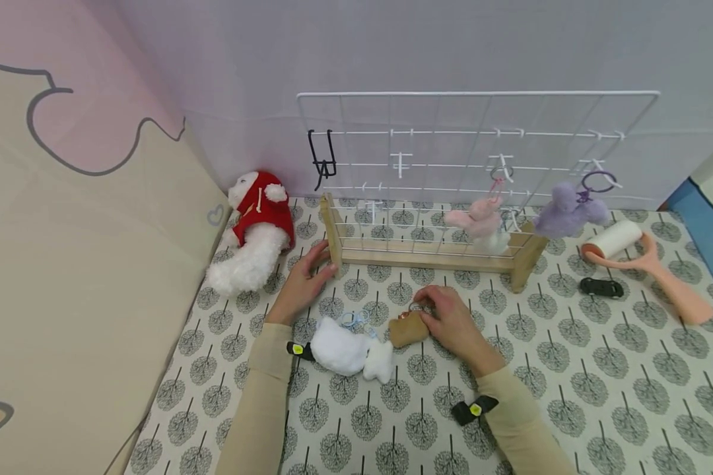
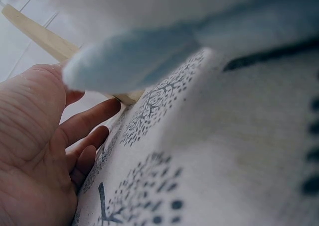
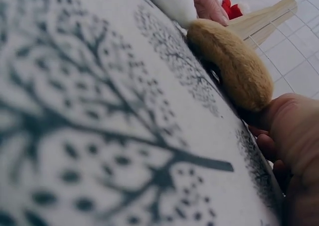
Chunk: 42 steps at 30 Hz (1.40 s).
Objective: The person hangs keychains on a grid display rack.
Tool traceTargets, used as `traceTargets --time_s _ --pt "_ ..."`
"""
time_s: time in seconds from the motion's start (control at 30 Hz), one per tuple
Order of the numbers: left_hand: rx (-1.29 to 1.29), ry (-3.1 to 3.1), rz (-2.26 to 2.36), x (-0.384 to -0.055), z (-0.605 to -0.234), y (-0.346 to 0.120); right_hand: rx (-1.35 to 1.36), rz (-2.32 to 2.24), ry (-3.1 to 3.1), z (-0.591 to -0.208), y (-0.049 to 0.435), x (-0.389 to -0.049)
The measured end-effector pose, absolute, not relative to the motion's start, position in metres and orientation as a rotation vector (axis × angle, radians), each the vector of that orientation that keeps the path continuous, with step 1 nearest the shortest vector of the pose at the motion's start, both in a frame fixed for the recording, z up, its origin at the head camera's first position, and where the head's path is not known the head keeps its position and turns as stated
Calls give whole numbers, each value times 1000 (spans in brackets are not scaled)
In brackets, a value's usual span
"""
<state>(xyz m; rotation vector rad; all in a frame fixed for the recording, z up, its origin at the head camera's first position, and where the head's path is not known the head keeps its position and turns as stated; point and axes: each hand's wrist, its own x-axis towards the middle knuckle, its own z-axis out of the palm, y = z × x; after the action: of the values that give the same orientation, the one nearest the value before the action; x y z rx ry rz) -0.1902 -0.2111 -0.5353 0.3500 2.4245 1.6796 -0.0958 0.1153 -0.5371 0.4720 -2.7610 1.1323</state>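
My left hand is at the left end of the wire rack, its fingertips right at the wooden foot. In the left wrist view its fingers are loosely bent beside the wood. My right hand pinches a small brown plush keychain by its upper right side, near its metal ring. In the right wrist view the brown plush lies close over the cloth, the fingertips partly hidden behind it. Between the hands lies a white plush keychain with a light blue clasp and a small white star-shaped piece.
The white wire rack carries pink and purple plush keychains at right and a black hook at left. A white plush dog in red lies left. At right are a lint roller and a black object.
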Motion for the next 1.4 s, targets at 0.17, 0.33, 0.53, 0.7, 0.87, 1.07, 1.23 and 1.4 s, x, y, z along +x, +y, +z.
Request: traceTargets --time_s 0.17,0.33,0.53,0.7,0.87,1.07,1.23,1.4 --pt "341 2442 1651 -190 -534 -211 365 1290 -2747 -536 117 -91" --pt "331 2417 1671 -191 -537 -212 210 1467 -2710 -531 122 -87" --pt "322 2390 1700 -189 -533 -211 192 1501 -2675 -520 124 -85" --pt "327 2392 1695 -190 -534 -211 221 1463 -2625 -503 120 -86" --pt "340 2400 1696 -190 -537 -212 277 1437 -2518 -480 115 -90" --pt "343 2390 1702 -190 -537 -211 327 1502 -2369 -453 107 -97" --pt "347 2380 1705 -190 -538 -212 330 1638 -2242 -426 101 -105" --pt "358 2393 1698 -190 -537 -213 354 1800 -2080 -394 91 -112"
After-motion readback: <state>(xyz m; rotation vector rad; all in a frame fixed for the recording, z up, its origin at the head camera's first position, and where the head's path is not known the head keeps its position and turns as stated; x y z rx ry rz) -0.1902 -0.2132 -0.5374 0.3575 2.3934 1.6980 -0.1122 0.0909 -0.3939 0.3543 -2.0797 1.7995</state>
